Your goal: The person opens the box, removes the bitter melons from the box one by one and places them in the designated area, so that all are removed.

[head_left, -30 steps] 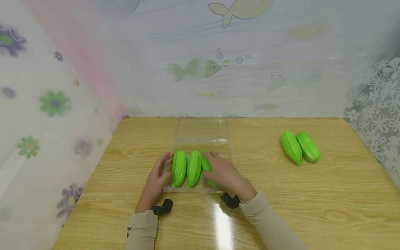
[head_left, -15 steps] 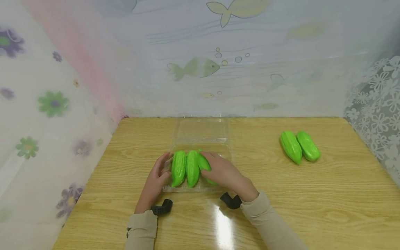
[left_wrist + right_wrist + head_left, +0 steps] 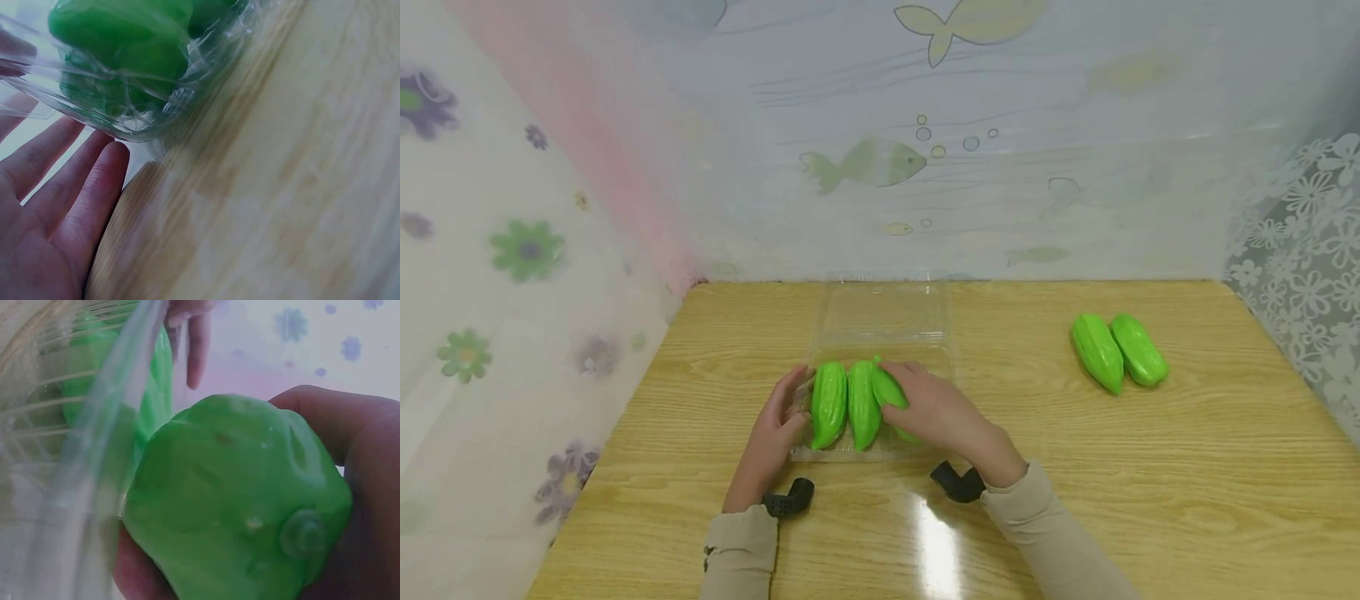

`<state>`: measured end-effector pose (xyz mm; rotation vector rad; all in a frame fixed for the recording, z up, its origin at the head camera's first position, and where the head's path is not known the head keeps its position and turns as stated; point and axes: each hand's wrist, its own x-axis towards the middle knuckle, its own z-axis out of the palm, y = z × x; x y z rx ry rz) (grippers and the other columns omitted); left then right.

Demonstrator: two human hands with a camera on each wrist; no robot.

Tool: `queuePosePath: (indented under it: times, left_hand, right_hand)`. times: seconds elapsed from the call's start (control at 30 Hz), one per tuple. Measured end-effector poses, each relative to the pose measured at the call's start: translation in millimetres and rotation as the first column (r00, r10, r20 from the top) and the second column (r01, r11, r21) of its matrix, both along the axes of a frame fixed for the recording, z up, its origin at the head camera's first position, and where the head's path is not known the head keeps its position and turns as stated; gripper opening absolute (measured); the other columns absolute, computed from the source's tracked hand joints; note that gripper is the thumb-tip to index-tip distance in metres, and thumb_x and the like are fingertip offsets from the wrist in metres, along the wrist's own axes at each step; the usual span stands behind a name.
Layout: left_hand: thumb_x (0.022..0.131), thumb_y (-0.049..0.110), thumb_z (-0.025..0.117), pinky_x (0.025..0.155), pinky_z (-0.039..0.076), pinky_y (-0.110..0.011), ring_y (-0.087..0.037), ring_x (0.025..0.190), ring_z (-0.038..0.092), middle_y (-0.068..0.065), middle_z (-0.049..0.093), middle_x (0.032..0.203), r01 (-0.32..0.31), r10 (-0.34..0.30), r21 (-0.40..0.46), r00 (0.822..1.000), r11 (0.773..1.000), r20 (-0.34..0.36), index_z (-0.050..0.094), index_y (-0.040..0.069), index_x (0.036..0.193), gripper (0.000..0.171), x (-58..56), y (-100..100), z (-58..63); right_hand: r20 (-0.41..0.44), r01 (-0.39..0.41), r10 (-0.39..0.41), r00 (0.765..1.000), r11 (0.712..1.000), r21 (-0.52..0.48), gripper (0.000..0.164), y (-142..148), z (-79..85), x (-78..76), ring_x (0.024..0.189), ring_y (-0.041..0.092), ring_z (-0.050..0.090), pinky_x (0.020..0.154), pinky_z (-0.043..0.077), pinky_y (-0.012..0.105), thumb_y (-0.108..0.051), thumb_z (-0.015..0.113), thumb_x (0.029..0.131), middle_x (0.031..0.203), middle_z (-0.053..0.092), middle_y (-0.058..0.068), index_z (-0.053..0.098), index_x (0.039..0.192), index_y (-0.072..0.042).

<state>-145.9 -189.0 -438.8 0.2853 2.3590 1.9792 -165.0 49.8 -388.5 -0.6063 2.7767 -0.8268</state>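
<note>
A clear plastic clamshell box [image 3: 880, 456] lies unfolded on the table. Inside it, side by side, are two green ridged gourds, a left one [image 3: 829, 404] and a middle one [image 3: 864, 406]. My right hand [image 3: 936, 408] grips a third green gourd [image 3: 891, 393] at the box's right side, its top leaning toward the middle one. In the right wrist view, fingers and thumb wrap that gourd's sides, its stubby stem end facing the camera. My left hand [image 3: 778, 427] rests along the box's left wall; in the left wrist view its fingers [image 3: 87, 200] are extended at the clear rim.
The box's lid [image 3: 883, 310] lies folded back toward the wall. Two more green gourds, one [image 3: 1098, 354] beside another [image 3: 1139, 350], lie at the right of the wooden table [image 3: 1187, 467]. Patterned sheets hang behind and at both sides.
My right hand has shifted its gourd slightly left, up against the middle one, whose top has moved a little left. My left hand stays in place.
</note>
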Motion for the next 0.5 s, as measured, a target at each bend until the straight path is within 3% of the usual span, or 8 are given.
queuePosePath:
  times: [0.13, 0.27, 0.5]
  left_hand:
    - [0.081, -0.008, 0.041, 0.097, 0.027, -0.047, -0.026, 0.127, 0.029, -0.007, 0.03, 0.141, -0.003, 0.003, 0.004, 1.0, 1.0, 0.004, 0.027, 0.018, 0.139, 0.065, -3.9, -3.6, -9.2]
    - [0.08, -0.006, 0.043, 0.096, 0.029, -0.045, -0.021, 0.127, 0.031, -0.002, 0.032, 0.141, -0.018, 0.018, -0.014, 1.0, 1.0, -0.004, 0.029, 0.025, 0.138, 0.067, -7.8, -6.5, -19.1]
    - [0.08, -0.005, 0.043, 0.093, 0.032, -0.045, -0.019, 0.126, 0.032, 0.001, 0.033, 0.14, -0.027, 0.026, -0.026, 0.999, 0.999, -0.018, 0.028, 0.025, 0.139, 0.068, -8.8, -6.8, -23.3]
  right_hand:
    - [-0.016, -0.004, 0.004, 1.0, 1.0, -0.005, 0.061, 2.3, 2.2, 0.4, 0.097, 0.015, 0.049, 0.074, 0.042, 0.034, -0.035, 0.053, 0.082, 0.131, 0.043, 0.003, 0.034, 0.138, -0.019]
    - [-0.019, -0.002, 0.002, 1.0, 1.0, -0.018, 0.062, 5.2, 3.7, -0.7, 0.092, 0.015, 0.05, 0.069, 0.043, 0.032, -0.036, 0.055, 0.082, 0.131, 0.043, 0.003, 0.034, 0.138, -0.019]
    - [-0.009, 0.019, -0.019, 1.0, 0.999, -0.042, 0.063, 11.9, 11.4, -0.6, 0.098, 0.017, 0.05, 0.072, 0.044, 0.035, -0.037, 0.056, 0.082, 0.132, 0.042, 0.007, 0.034, 0.138, -0.02]
